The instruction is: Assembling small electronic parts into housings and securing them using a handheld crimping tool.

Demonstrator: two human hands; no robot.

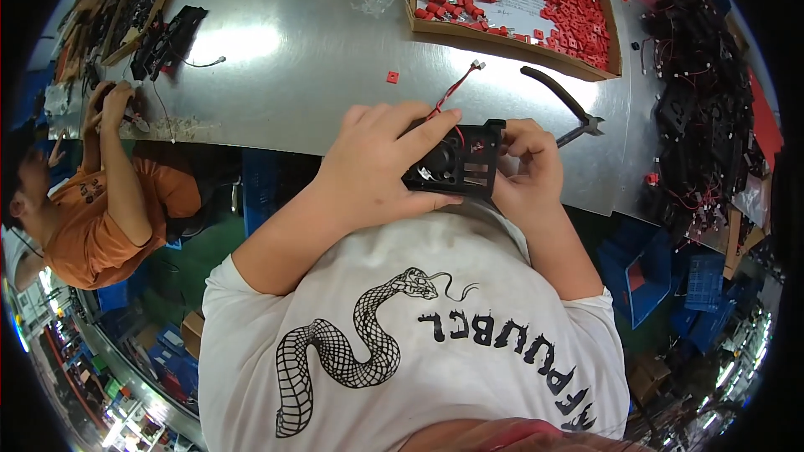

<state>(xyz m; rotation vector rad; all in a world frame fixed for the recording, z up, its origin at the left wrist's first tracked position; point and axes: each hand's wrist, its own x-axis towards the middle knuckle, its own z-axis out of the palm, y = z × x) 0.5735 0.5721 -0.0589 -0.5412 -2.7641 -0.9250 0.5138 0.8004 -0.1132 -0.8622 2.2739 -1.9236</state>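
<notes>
My left hand (377, 159) is closed around a black plastic housing (479, 169), its fingers over the top and its thumb along the lower edge. A round black part, like a small speaker or fan (437, 163), sits in the housing near my left palm. Red and black wires (452, 92) run up from it and end in small white connectors. Curled at the housing's right edge, my right hand (529, 169) has its fingertips against the plastic; part of its grip is hidden. Beyond it lie diagonal cutters (578, 121) with black handles.
A cardboard tray (511, 48) of small red parts stands at the far side of the metal table (310, 75). One loose red square (392, 77) lies nearer. Black housings with wires (703, 134) are heaped at right. A co-worker in orange (109, 226) works at left.
</notes>
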